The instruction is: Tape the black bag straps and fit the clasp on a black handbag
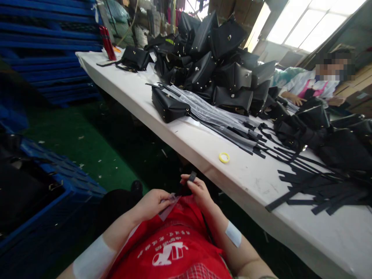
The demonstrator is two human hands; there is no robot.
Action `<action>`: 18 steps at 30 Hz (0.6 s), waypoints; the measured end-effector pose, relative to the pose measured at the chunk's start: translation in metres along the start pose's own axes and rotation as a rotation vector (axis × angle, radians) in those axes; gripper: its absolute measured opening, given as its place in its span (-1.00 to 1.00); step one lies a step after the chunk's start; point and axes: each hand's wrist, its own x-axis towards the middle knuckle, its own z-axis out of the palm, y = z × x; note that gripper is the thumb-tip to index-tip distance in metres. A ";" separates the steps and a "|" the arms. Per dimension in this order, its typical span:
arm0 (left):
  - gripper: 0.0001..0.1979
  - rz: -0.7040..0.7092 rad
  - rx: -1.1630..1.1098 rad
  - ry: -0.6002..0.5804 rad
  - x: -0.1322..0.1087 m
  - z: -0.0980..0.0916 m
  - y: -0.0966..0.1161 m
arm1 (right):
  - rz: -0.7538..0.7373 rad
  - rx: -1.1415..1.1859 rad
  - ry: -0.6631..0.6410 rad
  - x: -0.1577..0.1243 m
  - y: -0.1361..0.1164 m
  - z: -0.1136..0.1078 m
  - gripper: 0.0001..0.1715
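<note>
My left hand (155, 201) is closed on a piece of clear plastic film (167, 211) in front of the red apron (168, 240). Close by on the right, my right hand (200, 192) pinches a black strap (192, 176) whose end sticks up between thumb and fingers. The strap's lower part is hidden by the hand and apron. Both hands are below the near edge of the white table (200, 153), close to my body. On that table lie plastic-wrapped straps (203, 104) beside a black handbag (168, 104). Loose black straps (316, 190) are spread on the right.
Black handbags (203, 69) are heaped along the table's far side. A yellow tape roll (224, 157) lies near the front edge. A blue crate (72, 193) with black items stands at left, blue pallets (46, 46) behind. Across the table sits another person (310, 87).
</note>
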 end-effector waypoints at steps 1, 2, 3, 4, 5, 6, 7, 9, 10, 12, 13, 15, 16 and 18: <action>-0.61 -0.020 0.045 -0.013 0.000 -0.001 -0.003 | 0.021 0.111 0.055 0.006 -0.001 -0.004 -0.53; -0.61 -0.040 0.077 -0.025 0.000 -0.002 -0.006 | 0.030 0.198 0.103 0.012 -0.003 -0.007 -0.50; -0.62 -0.054 0.091 -0.037 -0.001 -0.003 -0.009 | 0.031 0.247 0.134 0.017 -0.004 -0.010 -0.50; -0.62 -0.060 0.095 -0.047 -0.001 -0.004 -0.010 | 0.028 0.260 0.146 0.021 -0.006 -0.011 -0.51; -0.60 -0.057 0.089 -0.051 -0.001 -0.005 -0.011 | 0.022 0.244 0.143 0.024 -0.006 -0.010 -0.52; -0.59 -0.049 0.076 -0.049 0.000 -0.006 -0.010 | 0.013 0.212 0.130 0.026 -0.006 -0.008 -0.52; -0.57 -0.035 0.057 -0.040 0.001 -0.008 -0.007 | 0.003 0.176 0.108 0.026 -0.006 -0.005 -0.51; -0.55 0.010 -0.002 -0.003 0.005 -0.011 0.000 | -0.003 0.097 0.041 0.023 -0.005 0.006 -0.50; -0.55 0.039 -0.043 0.026 0.008 -0.013 0.004 | 0.007 0.055 -0.007 0.021 -0.004 0.012 -0.50; -0.56 0.094 -0.109 0.096 0.012 -0.017 0.011 | 0.038 -0.015 -0.116 0.019 -0.005 0.022 -0.52; -0.56 0.116 -0.121 0.128 0.013 -0.019 0.013 | 0.050 -0.035 -0.162 0.019 -0.007 0.025 -0.53; -0.57 0.127 -0.095 0.161 0.014 -0.023 0.014 | 0.044 -0.013 -0.183 0.025 -0.015 0.026 -0.50; -0.58 0.113 -0.063 0.155 0.012 -0.024 0.013 | 0.027 0.035 -0.152 0.029 -0.021 0.024 -0.47; -0.58 0.061 0.004 0.112 0.009 -0.026 0.010 | -0.010 0.158 -0.050 0.039 -0.033 0.019 -0.46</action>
